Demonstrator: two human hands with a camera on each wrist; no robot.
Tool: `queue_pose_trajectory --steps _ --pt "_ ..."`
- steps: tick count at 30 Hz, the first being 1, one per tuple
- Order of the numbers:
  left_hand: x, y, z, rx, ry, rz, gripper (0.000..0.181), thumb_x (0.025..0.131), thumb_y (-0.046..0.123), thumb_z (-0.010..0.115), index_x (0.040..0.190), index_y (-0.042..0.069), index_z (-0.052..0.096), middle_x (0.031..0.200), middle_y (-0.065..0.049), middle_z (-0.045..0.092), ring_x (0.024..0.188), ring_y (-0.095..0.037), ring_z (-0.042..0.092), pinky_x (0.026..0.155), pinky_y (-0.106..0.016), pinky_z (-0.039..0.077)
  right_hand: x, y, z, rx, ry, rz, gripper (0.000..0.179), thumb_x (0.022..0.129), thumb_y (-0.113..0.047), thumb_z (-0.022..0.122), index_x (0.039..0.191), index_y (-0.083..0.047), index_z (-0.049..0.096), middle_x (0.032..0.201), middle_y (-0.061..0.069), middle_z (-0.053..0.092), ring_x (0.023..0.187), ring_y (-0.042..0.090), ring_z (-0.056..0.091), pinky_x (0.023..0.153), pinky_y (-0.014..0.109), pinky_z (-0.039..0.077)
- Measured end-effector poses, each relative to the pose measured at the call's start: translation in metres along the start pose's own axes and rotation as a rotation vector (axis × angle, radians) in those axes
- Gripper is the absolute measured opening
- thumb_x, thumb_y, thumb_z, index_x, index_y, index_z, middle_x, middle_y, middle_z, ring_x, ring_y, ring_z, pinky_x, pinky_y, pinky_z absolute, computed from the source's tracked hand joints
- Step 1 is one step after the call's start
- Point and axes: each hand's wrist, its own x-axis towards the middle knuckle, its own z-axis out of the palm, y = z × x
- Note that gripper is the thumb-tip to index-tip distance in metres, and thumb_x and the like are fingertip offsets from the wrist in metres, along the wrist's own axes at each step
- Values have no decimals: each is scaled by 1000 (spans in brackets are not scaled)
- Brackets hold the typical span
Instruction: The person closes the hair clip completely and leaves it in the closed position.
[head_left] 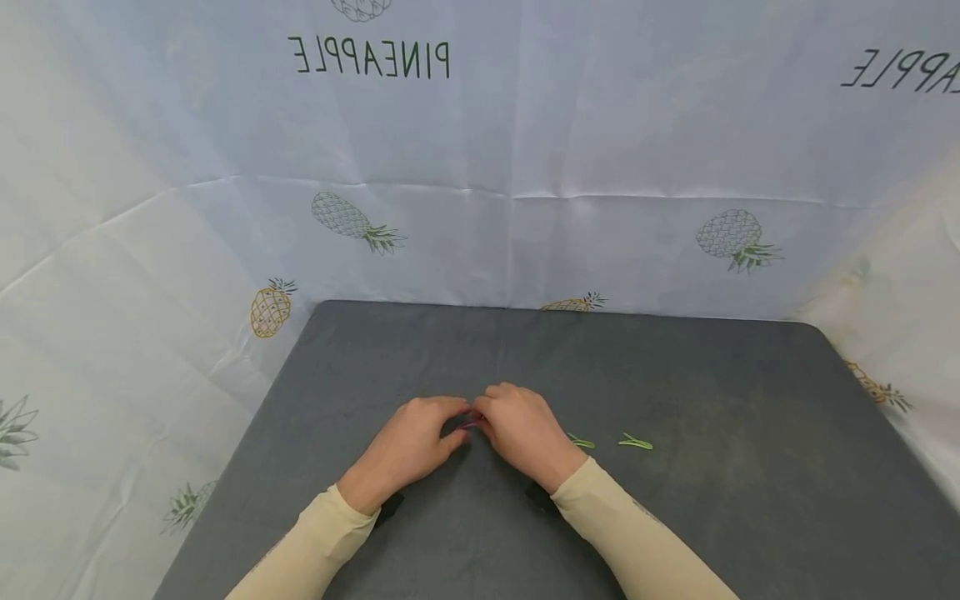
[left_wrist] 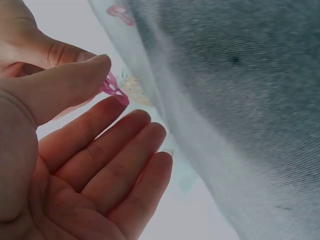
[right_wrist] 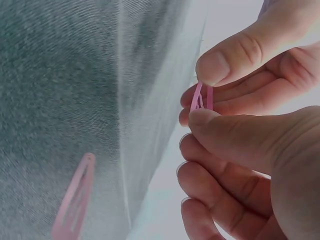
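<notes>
Between my two hands is a pink snap hair clip [right_wrist: 209, 98], its two sides standing apart in the right wrist view. My right hand [head_left: 521, 429] pinches one end between thumb and index finger. At the other end, my left hand [head_left: 411, 442] holds it with thumb and fingertips. The left hand's other fingers are spread loosely in the left wrist view. Both hands hover close over the dark table, the fingertips hiding much of the clip. To the right of my right hand lies a green hair clip [head_left: 636, 442], with another green clip [head_left: 582, 442] partly behind the wrist.
A dark grey cloth covers the table [head_left: 720, 517]. Behind it and at both sides hangs a pale curtain [head_left: 480, 150] printed with pineapples and mirrored lettering. In the right wrist view, a clip [right_wrist: 74, 200] on the cloth looks pale pink.
</notes>
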Motion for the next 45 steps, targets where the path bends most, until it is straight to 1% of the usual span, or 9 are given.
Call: queue_pose_trajectory --steps 3,7,11,15,19,26,32,39,45 --pt "0 3 -3 5 -1 -1 33 96 18 84 128 16 79 127 -3 80 117 -21 77 97 -42 63 -2 -1 -5 -2 15 -2 10 91 -15 89 92 -22 81 86 -6 72 77 13 66 69 29 57" --pt "-1 5 -5 0 -8 -5 27 96 18 84 123 17 81 122 -1 81 110 -20 78 93 -41 64 -5 -2 -10 0 36 -1 12 90 -14 90 94 -22 81 86 -6 73 78 13 66 70 30 58" --pt "-1 6 -5 -1 4 -5 20 97 18 83 116 16 82 115 0 82 103 -19 79 89 -40 64 -8 -1 -11 2 51 1 12 90 -15 90 94 -22 81 87 -6 73 78 13 66 70 30 58" --pt "-2 9 -5 8 15 -4 15 97 18 83 112 17 83 113 1 82 101 -17 79 87 -39 64 -11 -1 -10 -1 51 0 10 91 -16 89 96 -22 81 88 -6 73 78 13 66 70 30 58" --pt "-4 11 -5 7 19 -2 14 97 18 83 111 16 83 112 0 82 101 -17 79 87 -39 64 -14 0 -11 1 49 -7 9 92 -16 88 97 -21 82 87 -6 72 78 13 66 71 30 58" --pt "-4 16 -4 0 24 6 13 99 18 81 112 16 83 111 0 83 98 -17 79 84 -39 64 -17 0 -14 1 42 -25 9 92 -15 88 96 -21 83 84 -6 71 75 13 64 71 31 57" --pt "-5 17 -3 25 38 25 11 99 17 81 110 18 83 108 4 82 93 -12 77 81 -34 63 -18 0 -15 12 21 -26 9 93 -14 87 96 -20 82 85 -6 72 77 12 65 73 31 58" --pt "-5 18 -2 35 42 28 10 99 17 81 108 19 83 107 5 82 90 -9 76 79 -31 61 -21 0 -15 15 36 -35 8 93 -14 87 96 -20 82 85 -5 72 77 12 65 73 31 58" --pt "-6 19 -3 27 47 43 11 98 15 81 108 19 83 106 6 82 87 -8 74 76 -29 60 -22 -1 -17 9 48 -41 8 93 -15 87 96 -20 81 85 -5 72 77 12 65 72 31 58"
